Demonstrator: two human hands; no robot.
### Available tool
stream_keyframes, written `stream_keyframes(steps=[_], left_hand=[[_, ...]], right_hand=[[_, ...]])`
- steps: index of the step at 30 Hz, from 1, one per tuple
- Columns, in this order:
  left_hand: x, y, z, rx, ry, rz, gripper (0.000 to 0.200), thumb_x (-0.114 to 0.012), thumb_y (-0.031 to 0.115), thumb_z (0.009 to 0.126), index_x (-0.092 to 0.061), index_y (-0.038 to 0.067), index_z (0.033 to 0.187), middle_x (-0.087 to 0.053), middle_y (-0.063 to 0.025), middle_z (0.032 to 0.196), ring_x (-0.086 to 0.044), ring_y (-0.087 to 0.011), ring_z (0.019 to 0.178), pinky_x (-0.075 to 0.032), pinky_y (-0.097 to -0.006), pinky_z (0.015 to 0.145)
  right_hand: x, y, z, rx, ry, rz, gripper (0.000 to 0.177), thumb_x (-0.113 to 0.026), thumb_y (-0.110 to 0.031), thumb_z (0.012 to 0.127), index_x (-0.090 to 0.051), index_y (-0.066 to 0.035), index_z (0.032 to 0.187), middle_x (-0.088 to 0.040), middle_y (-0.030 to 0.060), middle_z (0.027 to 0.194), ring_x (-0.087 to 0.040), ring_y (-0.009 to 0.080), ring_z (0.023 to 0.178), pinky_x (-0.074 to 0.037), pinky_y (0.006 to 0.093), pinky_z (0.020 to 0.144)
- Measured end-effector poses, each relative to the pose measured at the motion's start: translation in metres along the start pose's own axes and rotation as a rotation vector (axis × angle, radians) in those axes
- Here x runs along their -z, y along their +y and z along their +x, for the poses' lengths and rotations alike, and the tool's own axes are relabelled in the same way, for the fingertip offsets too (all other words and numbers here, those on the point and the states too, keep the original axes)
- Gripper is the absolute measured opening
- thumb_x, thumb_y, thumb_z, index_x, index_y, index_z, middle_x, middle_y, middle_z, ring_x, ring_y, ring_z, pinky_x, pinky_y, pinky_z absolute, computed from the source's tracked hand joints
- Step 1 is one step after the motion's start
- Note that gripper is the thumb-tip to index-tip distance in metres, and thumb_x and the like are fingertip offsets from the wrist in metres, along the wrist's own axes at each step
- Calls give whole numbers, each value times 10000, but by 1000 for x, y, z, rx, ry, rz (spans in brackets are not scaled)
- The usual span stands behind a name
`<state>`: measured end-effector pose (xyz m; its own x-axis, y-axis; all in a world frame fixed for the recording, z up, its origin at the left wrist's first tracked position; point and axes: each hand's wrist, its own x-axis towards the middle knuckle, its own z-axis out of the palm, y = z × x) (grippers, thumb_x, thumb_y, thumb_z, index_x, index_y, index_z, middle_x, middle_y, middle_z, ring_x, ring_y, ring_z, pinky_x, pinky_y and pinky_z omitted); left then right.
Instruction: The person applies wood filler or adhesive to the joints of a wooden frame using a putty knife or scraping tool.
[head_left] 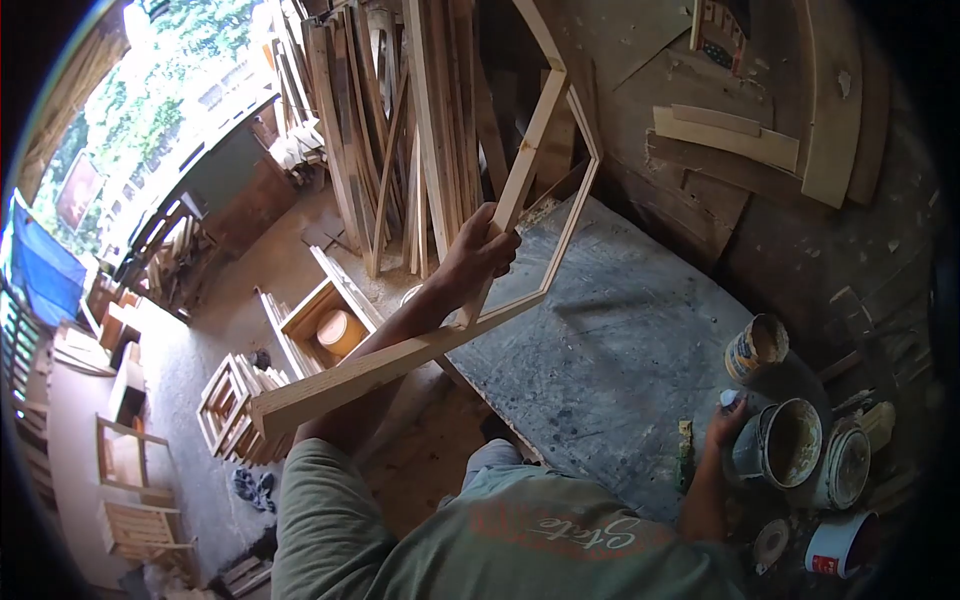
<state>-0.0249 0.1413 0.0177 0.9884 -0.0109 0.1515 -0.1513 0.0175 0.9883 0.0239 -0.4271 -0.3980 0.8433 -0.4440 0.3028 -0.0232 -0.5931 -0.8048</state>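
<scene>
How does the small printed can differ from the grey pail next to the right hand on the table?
The small printed can is narrower; the grey pail is clearly wider. The can carries a blue and orange label, while the pail is plain grey. The right hand is at the pail's side; the can stands apart from it. Both stand upright and open, brownish inside, on the table.

1 wood frame (533, 150), approx 4 paint tins (757, 347), 1 loose lid (770, 545), 2 hands (480, 250).
</scene>
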Motion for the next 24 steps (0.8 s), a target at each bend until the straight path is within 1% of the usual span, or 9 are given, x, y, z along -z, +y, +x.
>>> stream_keyframes(steps=[2, 5, 8, 11, 14, 17, 20, 21, 24], left_hand=[[0, 2, -3, -5, 21, -25, 192, -579, 154, 962, -451, 75, 1081, -431, 32, 726, -400, -60, 591, -354, -229, 510], [3, 3, -6, 7, 36, -46, 190, -578, 143, 953, -454, 75, 1080, -430, 33, 726, -400, -60, 594, -350, -233, 514], [1, 5, -12, 18, 61, -61, 195, -577, 131, 945, -458, 74, 1089, -433, 29, 729, -407, -63, 602, -348, -232, 514], [3, 1, -15, 1, 63, -76, 205, -576, 123, 938, -459, 72, 1099, -445, 21, 738, -415, -69, 604, -358, -235, 516], [2, -1, -16, -5, 69, -123, 210, -569, 117, 937, -458, 73, 1110, -459, 8, 753, -422, -76, 602, -370, -238, 519], [0, 0, -17, -20, 107, -174, 188, -560, 102, 931, -465, 64, 1089, -466, -1, 763, -433, -85, 603, -381, -243, 518], [2, -5, -14, -47, 135, -216, 157, -558, 85, 921, -476, 57, 1051, -474, -9, 766, -451, -93, 609, -385, -246, 514], [3, -6, -13, -60, 146, -243, 129, -557, 81, 913, -481, 58, 1015, -481, -11, 758, -469, -98, 612, -391, -249, 509], [-3, -3, -9, -52, 239, -224, 120, -562, 102, 924, -443, 106, 940, -451, 11, 708, -439, -85, 553, -369, -242, 468]], right_hand=[[-5, 9, -3, 36, 82, 189, 703, -692, 7, 800, -401, -49, 1436, -574, 189, 1294, -612, 323, 1113, -482, 454, 951], [19, -48, -34, 14, 135, 41, 699, -659, 26, 809, -393, -77, 1447, -564, 171, 1284, -622, 312, 1023, -494, 455, 920], [29, -82, -67, -46, 78, -11, 656, -646, -18, 836, -408, -97, 1442, -571, 144, 1236, -609, 275, 925, -499, 420, 844], [40, -88, -91, 65, 26, -96, 582, -638, -72, 861, -443, -92, 1409, -573, 120, 1190, -590, 245, 876, -484, 382, 742], [52, -88, -102, 45, -26, -89, 476, -632, -104, 876, -512, -82, 1336, -584, 105, 1160, -597, 221, 858, -462, 356, 676], [58, -90, -107, 52, -56, -71, 401, -647, -100, 866, -563, -64, 1257, -594, 98, 1122, -593, 205, 814, -461, 346, 652], [56, -102, -111, 59, -73, 14, 372, -659, -100, 859, -583, -54, 1220, -606, 97, 1088, -587, 196, 780, -459, 348, 646], [53, -105, -110, 41, -74, 15, 359, -664, -92, 849, -595, -48, 1199, -607, 104, 1065, -578, 205, 778, -470, 343, 666], [50, -100, -103, 140, -169, 7, 342, -663, -80, 840, -611, -43, 1176, -609, 111, 1039, -580, 217, 795, -485, 340, 701]])
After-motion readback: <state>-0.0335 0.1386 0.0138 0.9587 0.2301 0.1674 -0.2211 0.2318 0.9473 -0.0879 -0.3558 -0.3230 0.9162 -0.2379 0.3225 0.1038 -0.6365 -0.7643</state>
